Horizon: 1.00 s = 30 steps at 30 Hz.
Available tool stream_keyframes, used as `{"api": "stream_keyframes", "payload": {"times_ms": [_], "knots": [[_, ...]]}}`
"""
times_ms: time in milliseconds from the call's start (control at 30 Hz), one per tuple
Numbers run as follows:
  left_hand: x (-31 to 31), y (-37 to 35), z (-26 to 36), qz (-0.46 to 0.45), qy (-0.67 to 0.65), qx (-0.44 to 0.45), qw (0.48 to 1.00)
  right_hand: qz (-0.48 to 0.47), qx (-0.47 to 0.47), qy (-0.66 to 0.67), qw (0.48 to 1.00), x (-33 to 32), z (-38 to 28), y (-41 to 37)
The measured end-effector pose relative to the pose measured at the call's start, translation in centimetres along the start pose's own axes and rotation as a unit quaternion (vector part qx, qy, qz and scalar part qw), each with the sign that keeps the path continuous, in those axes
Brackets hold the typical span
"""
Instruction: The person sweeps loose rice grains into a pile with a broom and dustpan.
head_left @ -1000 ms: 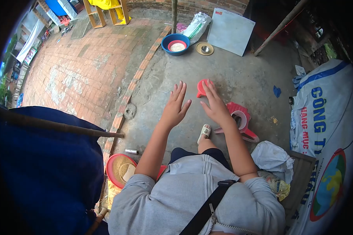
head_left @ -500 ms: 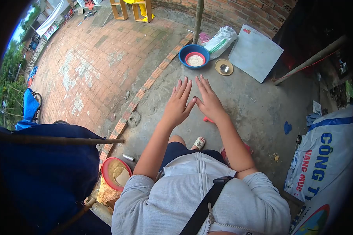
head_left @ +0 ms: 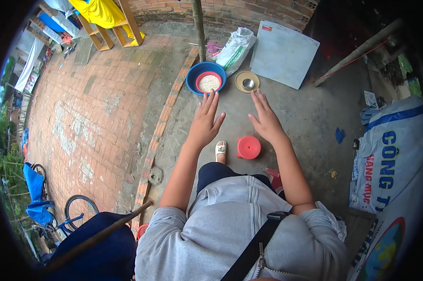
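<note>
My left hand is held out in the air with its fingers stretched, and nothing is in it. Beside it, apart by a gap, my right hand is stretched out empty too. Just beyond the left fingertips stands a blue basin, with a red bowl of whitish grain inside it. Past the right fingertips a tan round tray lies on the floor, bearing a small metal bowl. Below the right hand is a red plastic stool.
A white sack and a pale board lie behind the basin. A wooden pole rises there, and another pole slants at right. A brick edging crosses the floor. Printed sheeting is at right, a bicycle at lower left.
My hands have moved apart from nearly touching at the thumbs. The view has shifted, so the red stool now shows whole and the grain-filled red basin at lower left is mostly hidden.
</note>
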<state>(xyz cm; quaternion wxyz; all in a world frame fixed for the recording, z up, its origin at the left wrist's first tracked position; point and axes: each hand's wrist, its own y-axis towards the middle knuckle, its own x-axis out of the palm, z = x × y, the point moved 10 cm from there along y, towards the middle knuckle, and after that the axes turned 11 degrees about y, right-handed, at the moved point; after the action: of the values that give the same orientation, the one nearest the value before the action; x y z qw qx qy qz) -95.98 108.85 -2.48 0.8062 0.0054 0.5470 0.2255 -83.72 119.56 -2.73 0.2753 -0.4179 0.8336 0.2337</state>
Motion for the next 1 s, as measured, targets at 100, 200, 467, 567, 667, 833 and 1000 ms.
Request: {"api": "stream_keyframes", "payload": {"times_ms": [100,200,467,567,667,833,1000], "knots": [[1.9,6.6,0.0,-0.009,-0.029,0.05,0.998,0.061,0.026,-0.015,0.998,-3.6,2.4,3.0],[3.4,11.9,1.1,-0.036,-0.061,0.103,0.992,0.114,0.08,-0.022,0.99,-5.3,5.2,4.1],[8.3,17.9,5.8,-0.093,-0.138,0.219,0.961,0.154,0.178,-0.067,0.97,-7.2,9.2,3.4],[9.0,18.3,8.0,-0.095,-0.14,0.257,0.951,0.175,0.187,-0.051,0.965,-7.5,9.7,3.6],[9.0,18.7,9.6,-0.102,-0.143,0.28,0.944,0.18,0.172,-0.03,0.968,-7.0,10.1,3.8],[6.9,19.1,11.4,-0.105,-0.115,0.311,0.937,0.174,0.173,-0.01,0.969,-6.9,11.8,3.3],[4.6,20.8,10.2,-0.075,-0.097,0.299,0.946,0.185,0.131,-0.05,0.973,-9.8,10.7,6.8]]}}
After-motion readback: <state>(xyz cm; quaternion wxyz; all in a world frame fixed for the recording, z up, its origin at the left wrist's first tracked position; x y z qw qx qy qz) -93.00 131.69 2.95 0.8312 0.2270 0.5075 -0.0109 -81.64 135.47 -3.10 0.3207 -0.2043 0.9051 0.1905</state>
